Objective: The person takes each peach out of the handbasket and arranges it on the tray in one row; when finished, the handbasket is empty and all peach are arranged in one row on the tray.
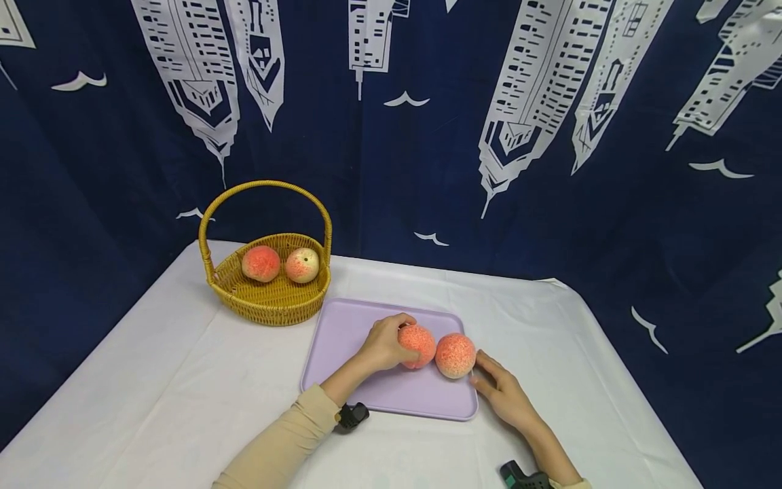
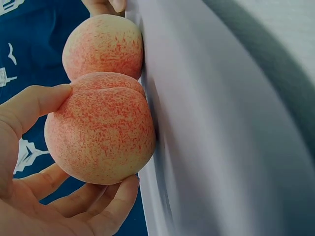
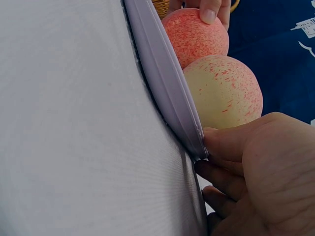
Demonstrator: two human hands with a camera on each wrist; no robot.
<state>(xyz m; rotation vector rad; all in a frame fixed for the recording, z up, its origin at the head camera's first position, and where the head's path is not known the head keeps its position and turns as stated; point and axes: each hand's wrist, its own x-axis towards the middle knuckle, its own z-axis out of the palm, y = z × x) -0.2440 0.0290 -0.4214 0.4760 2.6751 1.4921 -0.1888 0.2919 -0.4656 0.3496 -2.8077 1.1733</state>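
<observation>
My left hand (image 1: pixel 385 346) holds a pink-red peach (image 1: pixel 418 345) over the lilac tray (image 1: pixel 421 397). In the left wrist view its thumb lies across one side of that fruit and the fingertips (image 2: pixel 130 189) support the other. A second peach (image 1: pixel 455 356), paler on one side in the right wrist view, sits beside the first on the tray's right part. At the tray's right edge is my right hand (image 1: pixel 506 395). The right wrist view shows it pinching the rim, thumb (image 3: pixel 224 140) on the upper side and fingers below.
A woven basket (image 1: pixel 275 314) with a tall arched handle stands at the back left. Inside it lie a redder peach (image 1: pixel 261 263) and a paler peach (image 1: pixel 302 265). A white cloth (image 1: pixel 153 387) covers the table, and a dark blue patterned curtain (image 1: pixel 379 170) hangs behind.
</observation>
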